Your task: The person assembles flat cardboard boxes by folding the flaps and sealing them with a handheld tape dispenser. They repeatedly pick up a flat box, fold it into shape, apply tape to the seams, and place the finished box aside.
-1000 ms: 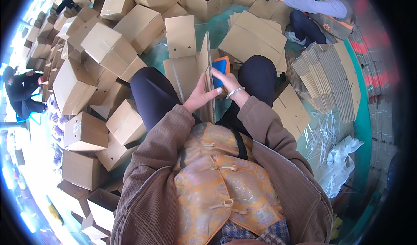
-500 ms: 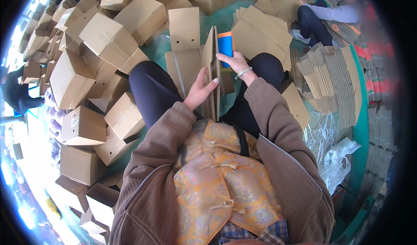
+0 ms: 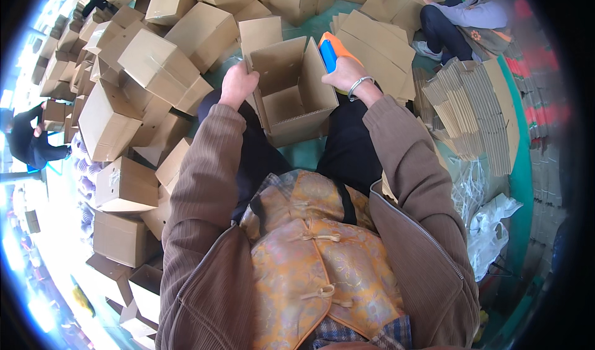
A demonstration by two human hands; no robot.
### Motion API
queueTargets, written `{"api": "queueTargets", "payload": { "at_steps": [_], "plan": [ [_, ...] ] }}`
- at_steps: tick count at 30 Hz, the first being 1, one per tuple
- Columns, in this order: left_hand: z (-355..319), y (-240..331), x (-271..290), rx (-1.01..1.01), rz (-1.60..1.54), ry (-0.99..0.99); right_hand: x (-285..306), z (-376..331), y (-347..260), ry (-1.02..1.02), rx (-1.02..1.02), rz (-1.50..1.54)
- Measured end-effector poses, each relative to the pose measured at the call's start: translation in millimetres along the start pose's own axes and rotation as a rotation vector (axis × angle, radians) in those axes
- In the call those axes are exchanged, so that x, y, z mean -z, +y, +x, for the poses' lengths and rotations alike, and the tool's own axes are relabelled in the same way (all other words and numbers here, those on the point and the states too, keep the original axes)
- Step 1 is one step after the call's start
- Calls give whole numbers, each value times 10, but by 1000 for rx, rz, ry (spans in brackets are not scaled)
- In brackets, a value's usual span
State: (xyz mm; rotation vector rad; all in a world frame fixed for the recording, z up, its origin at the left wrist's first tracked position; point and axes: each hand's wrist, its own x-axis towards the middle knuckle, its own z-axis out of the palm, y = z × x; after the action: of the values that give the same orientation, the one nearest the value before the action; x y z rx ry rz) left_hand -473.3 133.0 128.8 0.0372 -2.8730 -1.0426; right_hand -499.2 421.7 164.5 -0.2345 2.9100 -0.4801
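Note:
An open brown cardboard box stands on my lap between my knees, its mouth facing up toward me. My left hand grips the box's left wall near the top flap. My right hand, with a bracelet on the wrist, holds an orange and blue tape dispenser against the box's right edge. My brown sleeves come in from below.
A big heap of made-up cardboard boxes fills the left and far side. Stacks of flat cardboard sheets lie to the right. A seated person works at the far right; another person bends at the left. Plastic wrap lies lower right.
The flat folded carton has been opened into a box shape. My left hand moved to its left wall and my right hand with the dispenser moved to its right edge.

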Motion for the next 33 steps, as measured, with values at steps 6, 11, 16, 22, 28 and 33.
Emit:
{"api": "queueTargets", "payload": {
  "at_steps": [6, 11, 16, 22, 28, 33],
  "plan": [
    [152, -28, -291, 68, 94, 41, -96, 112, 0, -27, 0, -47],
    [341, 20, -315, 115, 177, 26, -65, 108, 47, -36, -31, -23],
    [507, 81, -323, 158, 228, 12, -58, 126, -6, -133, -110, -15],
    [464, 91, -318, 150, 258, -27, -129, -30, 75, 240, -78, 325],
    [475, 112, -319, 178, 222, -61, 181, -862, -139, 31, 62, 1337],
    [498, 50, -351, 136, 235, -79, -202, -1079, -757, -54, 230, 1380]
  ]
}}
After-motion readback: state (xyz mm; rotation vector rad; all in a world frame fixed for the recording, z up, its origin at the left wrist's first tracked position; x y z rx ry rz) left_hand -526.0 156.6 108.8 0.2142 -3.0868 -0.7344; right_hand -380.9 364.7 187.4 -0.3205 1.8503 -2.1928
